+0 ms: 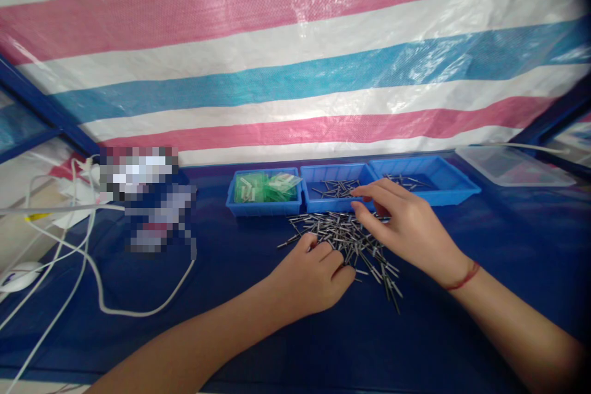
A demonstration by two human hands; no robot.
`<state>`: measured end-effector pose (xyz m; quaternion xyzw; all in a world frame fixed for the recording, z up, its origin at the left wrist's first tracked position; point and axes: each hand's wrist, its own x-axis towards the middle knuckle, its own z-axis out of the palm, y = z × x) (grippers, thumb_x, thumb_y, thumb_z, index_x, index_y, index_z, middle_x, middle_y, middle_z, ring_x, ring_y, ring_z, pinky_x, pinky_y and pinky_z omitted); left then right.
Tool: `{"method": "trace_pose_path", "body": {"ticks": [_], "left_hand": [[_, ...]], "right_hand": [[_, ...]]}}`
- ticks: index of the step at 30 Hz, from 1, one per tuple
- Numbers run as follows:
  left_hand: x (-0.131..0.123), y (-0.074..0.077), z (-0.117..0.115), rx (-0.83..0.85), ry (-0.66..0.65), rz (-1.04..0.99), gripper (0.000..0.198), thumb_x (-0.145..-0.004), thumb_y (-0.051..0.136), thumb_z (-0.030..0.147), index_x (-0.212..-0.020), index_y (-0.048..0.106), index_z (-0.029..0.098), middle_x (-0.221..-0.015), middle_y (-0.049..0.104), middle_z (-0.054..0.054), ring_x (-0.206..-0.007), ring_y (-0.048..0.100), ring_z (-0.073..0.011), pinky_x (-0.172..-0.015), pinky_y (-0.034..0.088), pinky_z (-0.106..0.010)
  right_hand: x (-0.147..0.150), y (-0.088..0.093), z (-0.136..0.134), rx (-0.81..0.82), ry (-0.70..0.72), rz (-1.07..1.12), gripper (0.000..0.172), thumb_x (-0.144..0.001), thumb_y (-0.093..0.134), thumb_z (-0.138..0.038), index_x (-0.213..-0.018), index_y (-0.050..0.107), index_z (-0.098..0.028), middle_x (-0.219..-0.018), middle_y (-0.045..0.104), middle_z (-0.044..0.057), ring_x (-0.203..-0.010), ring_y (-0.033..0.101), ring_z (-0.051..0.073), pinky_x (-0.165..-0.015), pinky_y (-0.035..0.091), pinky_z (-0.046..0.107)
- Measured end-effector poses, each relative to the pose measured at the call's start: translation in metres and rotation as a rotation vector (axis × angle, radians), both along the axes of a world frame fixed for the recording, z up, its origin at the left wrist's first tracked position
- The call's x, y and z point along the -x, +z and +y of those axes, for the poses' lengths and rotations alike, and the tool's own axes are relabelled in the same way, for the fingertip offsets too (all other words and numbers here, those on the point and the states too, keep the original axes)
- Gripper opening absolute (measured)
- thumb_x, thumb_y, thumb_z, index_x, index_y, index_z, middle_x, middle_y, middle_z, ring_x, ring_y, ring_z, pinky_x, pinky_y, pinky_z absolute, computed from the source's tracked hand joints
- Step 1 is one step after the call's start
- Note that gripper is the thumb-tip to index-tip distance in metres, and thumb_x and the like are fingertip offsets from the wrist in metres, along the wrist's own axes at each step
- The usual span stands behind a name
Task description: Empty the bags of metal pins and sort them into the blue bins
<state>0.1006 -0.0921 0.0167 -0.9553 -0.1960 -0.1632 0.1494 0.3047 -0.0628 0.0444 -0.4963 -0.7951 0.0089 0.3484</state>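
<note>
A loose pile of slim metal rods [341, 231], part silvery and part dark, lies on the blue tabletop. At the near-left side of the pile is my left hand [316, 274], with its fingers curled in; whatever they may hold is hidden. My right hand [404, 215] hovers over the pile's right side, thumb and fingers apart and nothing visible between them. Its fingertips reach the front of the middle blue bin [318, 204], which has similar rods inside. The right blue bin [455, 191], partly behind my right hand, also contains some rods.
The left blue bin [263, 209] holds green-and-clear plastic packets [252, 186]. A translucent lid or tray [514, 166] lies at the back right. White cables [99, 283] and pixelated items [159, 215] occupy the left. A striped plastic sheet [295, 86] hangs behind.
</note>
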Motion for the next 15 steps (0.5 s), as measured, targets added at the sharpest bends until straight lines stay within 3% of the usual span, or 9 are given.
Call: {"method": "trace_pose_path", "body": {"ticks": [5,12,15], "left_hand": [[0.001,0.004,0.003,0.049,0.065,0.041,0.020,-0.096,0.038,0.018,-0.095,0.058,0.019,-0.081,0.057,-0.002,-0.077,0.051,-0.0177,-0.072,0.034,-0.035],[0.011,0.012,0.018,0.185,0.337,-0.001,0.022,-0.097,0.037,0.019,-0.108,0.056,0.019,-0.092,0.059,-0.004,-0.085,0.051,-0.0198,-0.074,0.036,-0.035],[0.015,0.014,0.023,0.230,0.395,-0.023,0.024,-0.096,0.040,0.019,-0.115,0.054,0.019,-0.097,0.060,-0.005,-0.089,0.052,-0.0204,-0.076,0.037,-0.036]], "right_hand": [[0.001,0.000,0.000,0.023,0.022,0.002,0.017,-0.089,0.052,-0.027,-0.101,0.061,-0.020,-0.094,0.061,0.003,-0.071,0.059,0.015,-0.065,0.047,0.030],[0.004,0.001,-0.002,0.040,0.045,0.014,0.018,-0.089,0.051,-0.027,-0.102,0.061,-0.020,-0.096,0.062,0.004,-0.080,0.061,0.017,-0.070,0.048,0.030],[0.008,0.003,-0.006,0.076,0.085,0.027,0.016,-0.090,0.050,-0.028,-0.099,0.061,-0.020,-0.097,0.062,0.005,-0.084,0.060,0.017,-0.071,0.048,0.030]]}}
